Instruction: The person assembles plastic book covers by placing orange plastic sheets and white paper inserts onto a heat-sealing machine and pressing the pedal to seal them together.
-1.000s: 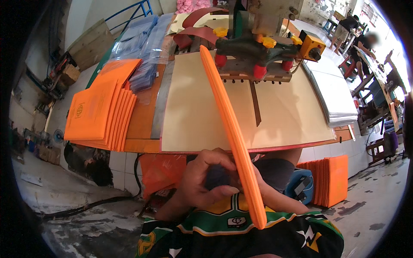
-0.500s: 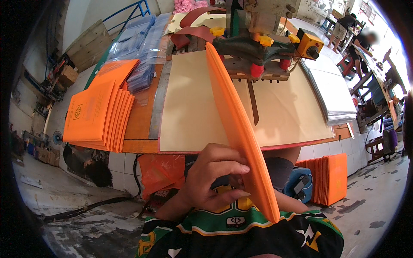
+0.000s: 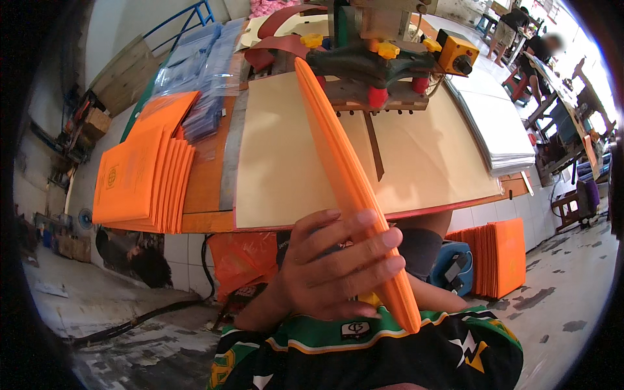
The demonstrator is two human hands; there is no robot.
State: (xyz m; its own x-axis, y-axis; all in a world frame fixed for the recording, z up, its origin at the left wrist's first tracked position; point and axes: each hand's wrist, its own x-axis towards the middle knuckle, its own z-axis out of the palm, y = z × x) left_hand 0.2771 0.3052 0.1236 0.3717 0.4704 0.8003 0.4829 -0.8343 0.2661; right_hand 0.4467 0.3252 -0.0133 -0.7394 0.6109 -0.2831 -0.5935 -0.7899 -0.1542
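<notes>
Hidden: the right hand is not showing anywhere; the lower end of the orange folder stack (image 3: 351, 195) is passing out of sight against the person's green and black shirt (image 3: 364, 354).
Hard to make out: the palm side of the left hand (image 3: 331, 266) is facing away, so what lies under it is not showing.
Grip: the left hand's fingers (image 3: 370, 250) are wrapping across the stack's near face, clamped on it.
Position: the stack is being held edge-on just in front of the shirt, rising over the tan sheet (image 3: 292, 156) on the worktable (image 3: 201, 188).
Long axis: it is running from lower right near the chest up and left.
Pointing: its far end is aiming at the press machine (image 3: 383, 58).
Surroundings: more orange folders (image 3: 140, 179) are lying fanned at the table's left; another orange pile (image 3: 497, 257) is standing on the floor at right.
</notes>
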